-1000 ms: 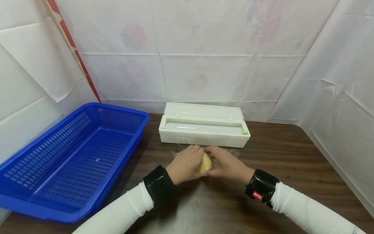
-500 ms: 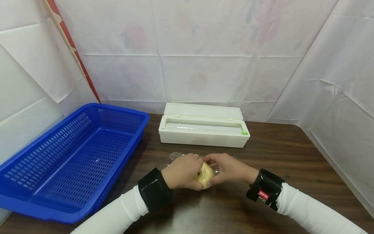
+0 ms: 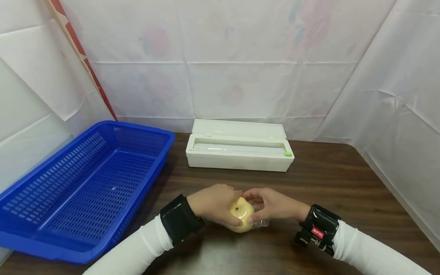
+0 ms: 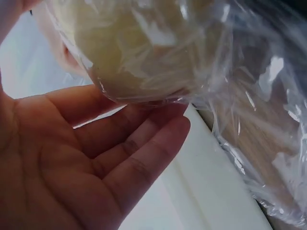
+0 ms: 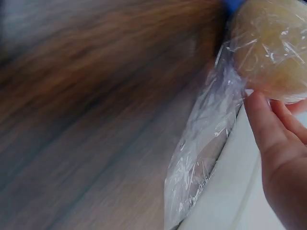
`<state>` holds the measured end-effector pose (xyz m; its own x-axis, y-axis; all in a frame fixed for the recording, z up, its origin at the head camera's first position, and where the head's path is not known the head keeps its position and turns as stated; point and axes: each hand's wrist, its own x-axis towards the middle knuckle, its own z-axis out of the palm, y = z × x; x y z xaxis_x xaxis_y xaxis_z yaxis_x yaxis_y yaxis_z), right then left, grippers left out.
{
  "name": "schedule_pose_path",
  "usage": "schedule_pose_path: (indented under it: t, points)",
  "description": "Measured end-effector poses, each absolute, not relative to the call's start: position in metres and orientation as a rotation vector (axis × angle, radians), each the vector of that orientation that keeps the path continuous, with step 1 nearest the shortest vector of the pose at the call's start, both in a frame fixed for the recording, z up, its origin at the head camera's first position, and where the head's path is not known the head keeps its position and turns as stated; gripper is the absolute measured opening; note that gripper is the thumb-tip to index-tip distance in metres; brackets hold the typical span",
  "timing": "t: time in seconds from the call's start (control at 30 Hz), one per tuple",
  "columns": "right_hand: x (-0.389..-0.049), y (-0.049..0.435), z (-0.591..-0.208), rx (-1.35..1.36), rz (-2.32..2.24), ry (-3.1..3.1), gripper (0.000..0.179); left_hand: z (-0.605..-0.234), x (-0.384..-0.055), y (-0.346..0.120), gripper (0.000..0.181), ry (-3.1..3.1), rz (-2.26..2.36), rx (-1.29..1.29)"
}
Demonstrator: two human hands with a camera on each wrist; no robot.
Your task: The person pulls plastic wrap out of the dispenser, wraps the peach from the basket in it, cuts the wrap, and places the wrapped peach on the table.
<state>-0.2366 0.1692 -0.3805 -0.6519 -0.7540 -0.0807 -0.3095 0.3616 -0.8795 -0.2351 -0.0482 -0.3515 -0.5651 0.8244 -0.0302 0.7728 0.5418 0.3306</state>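
A pale yellow, round pear [image 3: 242, 214] with a dark spot on its upper side is wrapped in clear plastic film. My left hand [image 3: 216, 204] holds it from the left, fingers behind and thumb in front. From the right, my right hand [image 3: 275, 204] grips it between thumb and fingers. Loose film [image 4: 259, 91] trails off the pear in the left wrist view. Another crumpled tail of film [image 5: 201, 153] hangs beside it in the right wrist view. The pear's far side is hidden by fingers.
Behind the hands stands a white cling film box [image 3: 240, 162], lid up, with a roll inside and a green slider [image 3: 288, 154]. A blue perforated basket [image 3: 103, 194] sits at the left on the brown wooden table [image 3: 330, 179]. White sheeting surrounds the table's back and sides.
Both hands have drawn the pear toward me, away from the white box. It has turned so its dark spot shows, and the film has come along with it.
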Motion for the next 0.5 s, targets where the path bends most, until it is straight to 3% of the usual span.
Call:
schedule_pose_path:
  t: [0.13, 0.2, 0.33, 0.5]
  points:
    - [-0.231, 0.173, -0.382, -1.018, -1.166, 2.272, 0.061, -0.35, -0.233, -0.054, 0.083, 2.617, 0.459, 1.366]
    - [-0.229, 0.175, -0.382, -1.087, -1.159, 2.319, 0.062, -0.349, -0.23, -0.058, 0.088, 2.656, 0.48, 1.401]
    - [-0.226, 0.179, -0.378, -1.156, -1.188, 2.419, 0.063, -0.342, -0.22, -0.064, 0.073, 2.775, 0.501, 1.513]
    - [-0.229, 0.191, -0.363, -0.981, -1.201, 2.627, 0.035, -0.338, -0.203, -0.063, 0.035, 2.841, 0.402, 1.651]
